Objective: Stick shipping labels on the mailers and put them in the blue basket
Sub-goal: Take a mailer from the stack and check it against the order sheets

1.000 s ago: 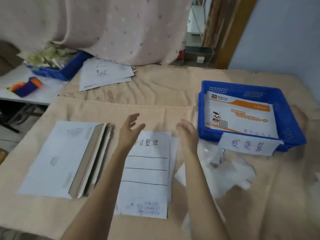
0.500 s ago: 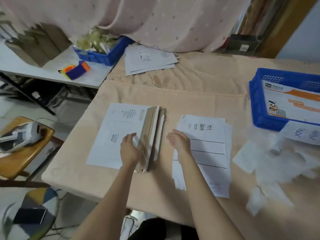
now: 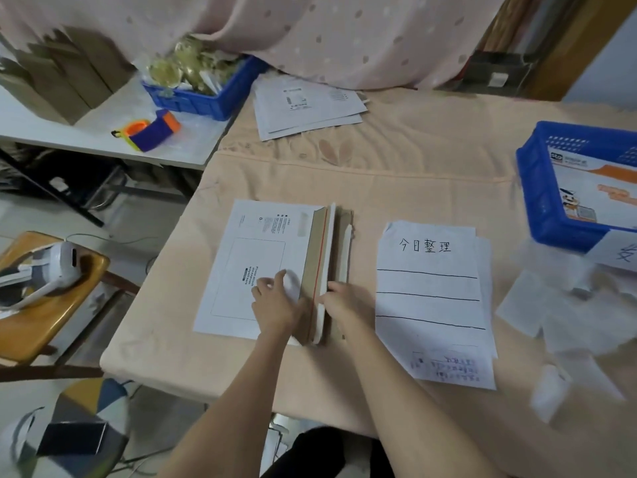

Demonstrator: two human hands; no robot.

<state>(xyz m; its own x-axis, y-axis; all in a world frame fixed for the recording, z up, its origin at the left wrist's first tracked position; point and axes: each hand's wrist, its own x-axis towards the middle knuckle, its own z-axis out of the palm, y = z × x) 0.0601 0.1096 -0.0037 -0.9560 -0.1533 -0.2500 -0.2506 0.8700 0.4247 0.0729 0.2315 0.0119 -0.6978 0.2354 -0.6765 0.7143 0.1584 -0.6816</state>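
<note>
The left hand (image 3: pixel 275 305) lies on the white face of the top mailer (image 3: pixel 255 267), fingers curled at its raised flap. The right hand (image 3: pixel 339 303) sits just across from it, fingertips pinching the edge of that flap, where a red strip runs along the brown inside. Both hands meet at the near end of the mailer stack (image 3: pixel 336 270), which lies flat on the peach tablecloth (image 3: pixel 396 174).

Just right of the right hand lies a sheet of labels (image 3: pixel 431 301) with handwriting and ruled lines. Further right are scraps of white backing paper (image 3: pixel 568 319), and beyond them the blue basket (image 3: pixel 537 194) holds a white and orange mailer (image 3: pixel 599 191). Well beyond the hands, more white mailers (image 3: pixel 306 108) lie fanned out. To the far left, a second blue bin (image 3: pixel 203 98) full of clutter stands on a side table (image 3: pixel 103 132).
</note>
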